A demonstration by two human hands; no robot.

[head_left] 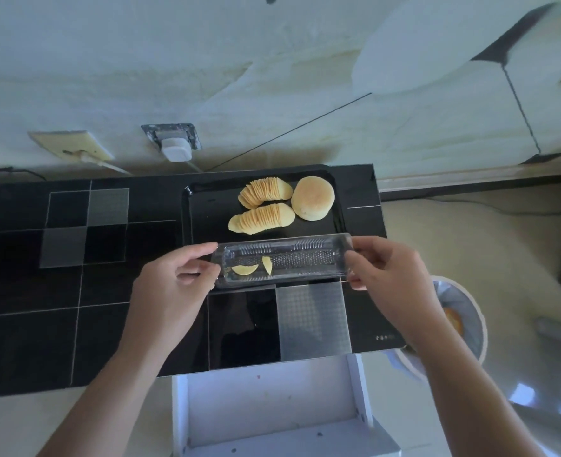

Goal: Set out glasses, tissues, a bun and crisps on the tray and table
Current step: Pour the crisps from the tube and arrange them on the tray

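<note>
A black tray [203, 209] lies at the far right of the black table [25, 341]. On it sit two fanned rows of crisps [261, 217] and a round pale bun [312, 198]. Just in front of the tray I hold a clear plastic crisp container [292, 258] level above the table. My left hand [173, 282] grips its left end and my right hand [384, 272] grips its right end. Two crisps [244, 269] lie loose inside the container near its left end. No glasses or tissues are in view.
A white stool or shelf unit [272, 407] stands against the table's near edge. To the right on the floor is a bin lined with a white bag [460, 311]. Wall sockets with a plugged adapter [173, 143] sit behind the table.
</note>
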